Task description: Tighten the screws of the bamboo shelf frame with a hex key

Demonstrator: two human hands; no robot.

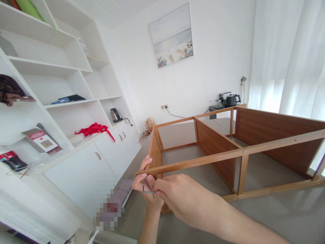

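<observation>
A wooden shelf frame (177, 166) lies on its side on a grey table, its near corner in front of me. My left hand (150, 189) is closed around that corner, with one fingertip showing on the far side of the rail. My right hand (184, 195) pinches the long arm of a small L-shaped hex key (148, 192). The key's short arm points up toward the underside of the rail end, beside the left fingers. Its tip is hidden, so whether it sits in a screw cannot be seen.
A phone (125, 189) showing running digits lies left of my hands, beside a blurred patch. White shelves with cupboards (106, 149) line the left wall. Dried flowers (148, 127) stand beyond the frame. A black kettle (232, 100) sits far right, near white curtains (286, 61).
</observation>
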